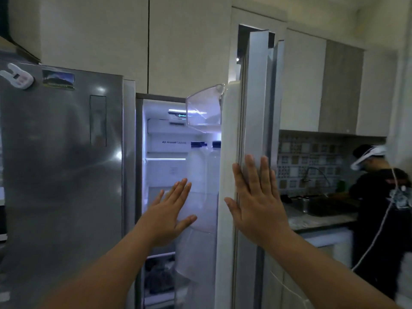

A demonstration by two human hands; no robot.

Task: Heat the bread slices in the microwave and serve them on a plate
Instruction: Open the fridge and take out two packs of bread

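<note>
I stand before a steel side-by-side fridge. Its right door [229,152] is partly open, edge toward me, and the lit inside [166,166] shows through the gap. My right hand [256,197] lies flat, fingers spread, on the door's outer edge. My left hand [171,208] is open with fingers apart, raised in front of the gap and holding nothing. White bottles with dark caps [200,166] stand in the door shelf. No bread, plate or microwave is in view.
The fridge's left door [62,163] is closed, with magnets near its top. White cabinets hang above. To the right, a grey counter [321,219] holds a sink and tap, and another person in dark clothes [383,197] stands at it.
</note>
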